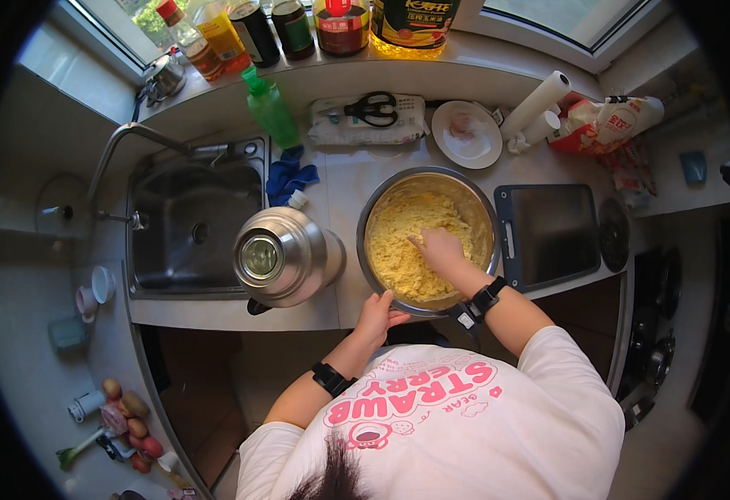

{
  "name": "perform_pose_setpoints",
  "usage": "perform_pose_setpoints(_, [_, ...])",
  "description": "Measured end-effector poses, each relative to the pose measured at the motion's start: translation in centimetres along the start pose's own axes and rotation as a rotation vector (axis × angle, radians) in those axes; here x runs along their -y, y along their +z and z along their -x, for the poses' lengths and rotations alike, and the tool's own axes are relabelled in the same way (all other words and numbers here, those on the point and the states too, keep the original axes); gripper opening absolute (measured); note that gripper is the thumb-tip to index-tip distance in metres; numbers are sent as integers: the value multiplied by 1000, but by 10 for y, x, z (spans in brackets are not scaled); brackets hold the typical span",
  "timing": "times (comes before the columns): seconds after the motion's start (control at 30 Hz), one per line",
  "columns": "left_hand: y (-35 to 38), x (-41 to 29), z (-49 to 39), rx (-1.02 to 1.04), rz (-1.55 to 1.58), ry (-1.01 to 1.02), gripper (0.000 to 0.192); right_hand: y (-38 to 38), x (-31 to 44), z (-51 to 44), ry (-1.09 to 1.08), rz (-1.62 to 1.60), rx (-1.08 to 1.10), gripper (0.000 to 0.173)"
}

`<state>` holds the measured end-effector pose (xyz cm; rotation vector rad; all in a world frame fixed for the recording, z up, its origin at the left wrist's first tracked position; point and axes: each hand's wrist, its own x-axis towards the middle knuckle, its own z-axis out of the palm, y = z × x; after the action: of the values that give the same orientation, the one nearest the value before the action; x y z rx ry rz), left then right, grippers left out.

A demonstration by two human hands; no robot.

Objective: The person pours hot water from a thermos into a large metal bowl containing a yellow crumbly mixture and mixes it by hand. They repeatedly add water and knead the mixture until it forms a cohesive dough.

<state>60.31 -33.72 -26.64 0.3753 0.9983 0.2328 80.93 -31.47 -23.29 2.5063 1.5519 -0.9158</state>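
A wide stainless steel mixing bowl stands on the counter in front of me, holding a crumbly yellow dough mixture. My right hand reaches into the bowl from the right and touches the mixture. Its index finger points left, while the other fingertips are hidden, so any grip on the mixture is unclear. At the bowl's near left rim, my left hand grips the edge, thumb up against the side and fingers lower down. Left of the bowl is a steel vacuum flask with its mouth uncovered.
A sink lies left, with a blue cloth beside it. Right of the bowl is a dark-rimmed cutting board. Behind stand a white plate, scissors on a wipes pack and a green bottle.
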Motion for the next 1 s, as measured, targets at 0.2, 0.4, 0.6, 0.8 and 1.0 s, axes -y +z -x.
perform_pose_setpoints(0.2, [0,0,0,-3,-32,-10,28,7,-32,-28,-67,-10,-731,37])
perform_pose_setpoints(0.4, [2,-1,1,8,-4,-18,26,36,-45,-51,-184,-263,-292,38])
perform_pose_setpoints(0.6, [3,-1,3,-3,-31,-12,27,34,-10,-58,-417,-168,-173,35])
perform_pose_setpoints(0.8, [2,3,2,10,15,-6,28,35,-19,16,-525,81,-263,35])
perform_pose_setpoints(1.0, [4,11,-2,4,51,29,24,41,-17,-6,-472,117,-289,39])
